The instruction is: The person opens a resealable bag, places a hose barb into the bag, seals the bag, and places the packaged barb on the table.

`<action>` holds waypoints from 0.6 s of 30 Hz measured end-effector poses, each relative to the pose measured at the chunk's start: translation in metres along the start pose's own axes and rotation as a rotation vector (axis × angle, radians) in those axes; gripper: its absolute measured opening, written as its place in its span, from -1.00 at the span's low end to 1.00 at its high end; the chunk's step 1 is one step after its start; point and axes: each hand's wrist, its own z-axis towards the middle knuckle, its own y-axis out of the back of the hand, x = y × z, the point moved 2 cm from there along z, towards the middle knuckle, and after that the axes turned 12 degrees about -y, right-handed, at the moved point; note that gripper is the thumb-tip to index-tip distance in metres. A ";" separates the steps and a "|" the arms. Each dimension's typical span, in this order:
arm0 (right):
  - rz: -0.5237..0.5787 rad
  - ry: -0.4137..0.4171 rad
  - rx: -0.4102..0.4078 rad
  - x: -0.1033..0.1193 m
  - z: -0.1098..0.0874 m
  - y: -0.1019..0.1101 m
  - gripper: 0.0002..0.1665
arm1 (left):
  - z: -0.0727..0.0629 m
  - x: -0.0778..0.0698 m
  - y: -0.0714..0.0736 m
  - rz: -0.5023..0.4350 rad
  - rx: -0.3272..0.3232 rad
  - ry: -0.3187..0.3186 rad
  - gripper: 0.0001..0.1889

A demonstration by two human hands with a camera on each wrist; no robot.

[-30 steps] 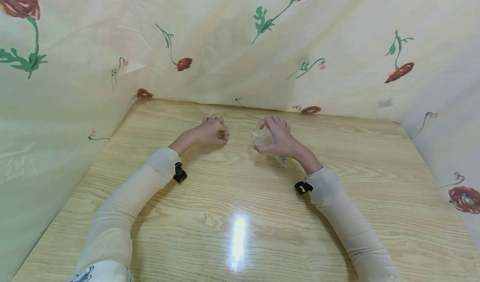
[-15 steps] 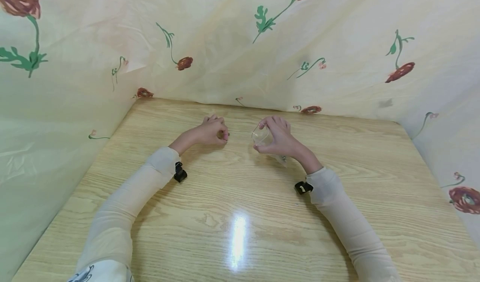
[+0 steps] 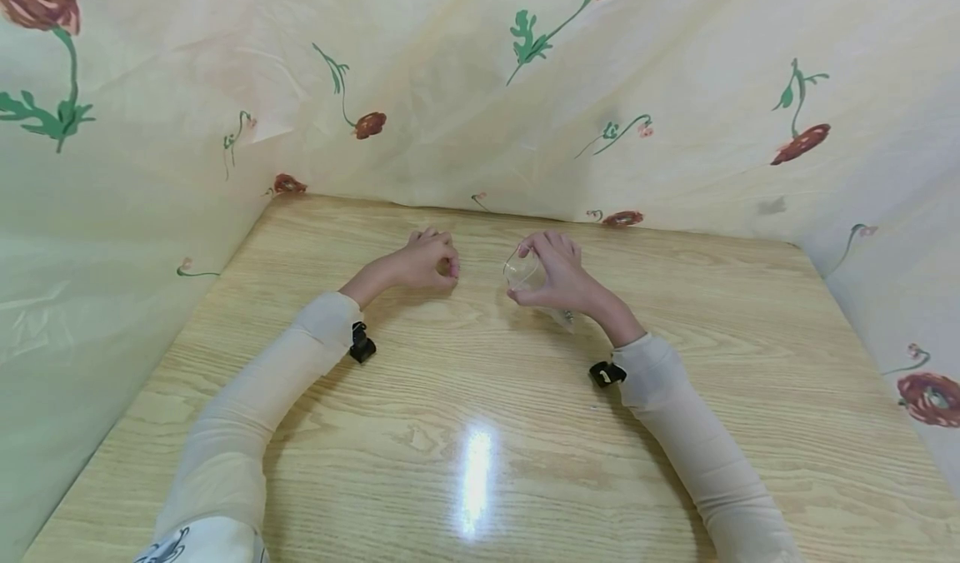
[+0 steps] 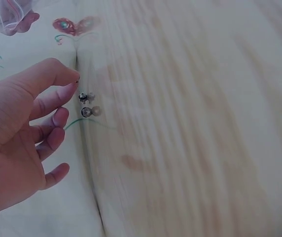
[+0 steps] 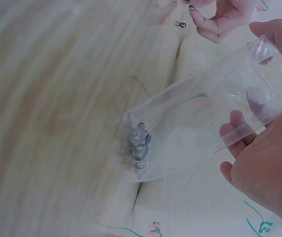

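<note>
My right hand (image 3: pixel 558 276) grips a clear plastic zip bag (image 5: pixel 180 118) near its mouth, thumb and fingers spread apart so that the mouth gapes toward the left. Shiny metal pieces (image 5: pixel 139 140) lie bunched in the bag's bottom corner, close over the table. To the left, my left hand (image 3: pixel 427 261) has thumb and index finger meeting at the tips, other fingers loosely bent. A tiny dark speck of a metal piece (image 4: pixel 77 81) shows between those tips. Two small round metal pieces (image 4: pixel 85 104) rest on the table just beyond them, with reflections beside them.
The glossy wood-grain table (image 3: pixel 420 430) spreads in front of me with a bright light reflection. A flower-printed cloth (image 3: pixel 450 88) hangs behind its far edge and along both sides. Black wrist straps (image 3: pixel 362 344) sit at the sleeve cuffs.
The left hand's fingertips have shifted very slightly, and a dark bit seen beside them half a second ago no longer shows in the head view. The right hand and bag stay put.
</note>
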 end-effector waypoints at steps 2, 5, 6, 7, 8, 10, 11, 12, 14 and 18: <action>0.000 -0.003 0.000 -0.001 0.000 0.000 -0.30 | 0.001 0.000 0.000 -0.002 -0.002 0.001 -0.95; 0.002 -0.008 0.000 -0.001 0.000 0.000 -0.29 | 0.002 0.000 -0.001 -0.004 -0.010 0.003 -0.94; 0.003 -0.010 0.000 -0.001 0.000 0.000 -0.28 | 0.003 0.000 -0.001 -0.005 -0.014 0.003 -0.94; 0.004 -0.010 -0.001 -0.001 0.000 0.000 -0.28 | 0.004 -0.001 -0.001 -0.006 -0.019 0.003 -0.94; 0.004 -0.010 -0.002 -0.001 0.000 0.000 -0.27 | 0.004 -0.002 0.000 -0.006 -0.023 0.003 -0.94; 0.002 -0.008 -0.004 -0.002 0.000 0.000 -0.27 | 0.005 -0.004 0.000 -0.008 -0.031 0.000 -0.94; 0.001 -0.006 -0.006 -0.002 0.000 0.000 -0.27 | 0.005 -0.005 0.001 -0.005 -0.035 -0.002 -0.94; 0.001 -0.005 -0.007 -0.002 0.000 0.000 -0.28 | 0.006 -0.006 0.001 -0.007 -0.038 -0.005 -0.94; 0.000 -0.003 -0.009 -0.002 0.000 0.000 -0.29 | 0.006 -0.008 0.002 -0.009 -0.045 -0.011 -0.94; 0.002 -0.004 -0.006 -0.002 0.000 0.001 -0.32 | 0.008 -0.012 0.004 -0.012 -0.060 -0.027 -0.95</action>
